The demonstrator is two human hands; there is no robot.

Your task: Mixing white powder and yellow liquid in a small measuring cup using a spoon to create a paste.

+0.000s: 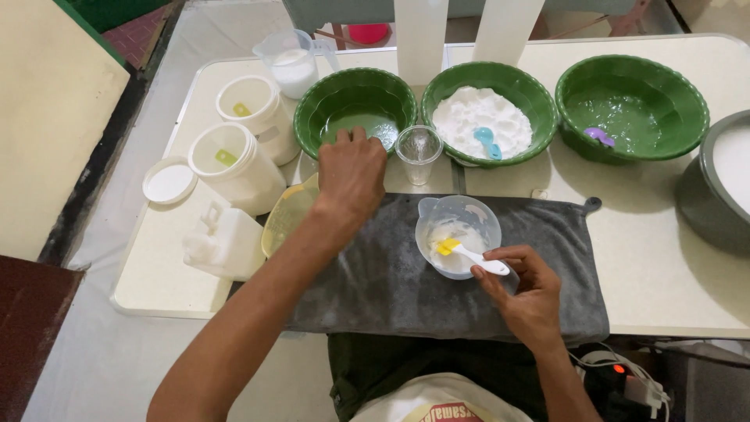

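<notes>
Nearest, right hand (525,293) pinched on the white handle of a small spatula (471,255) with a yellow tip. Tip down in a clear mixing bowl (459,227) with white paste inside. Bowl on a grey towel (383,273) spread over the worktop (664,266). Further out, left hand (349,176) stretched forward, fingers curled over the near rim of a green bowl (355,105) with green liquid; holding anything or not, cannot tell. Just beside it, an empty clear cup (419,152). Behind that, a green bowl of white powder (488,109) with a blue scoop (487,141). Far left, two white jars (242,148) and a loose lid (169,180).
</notes>
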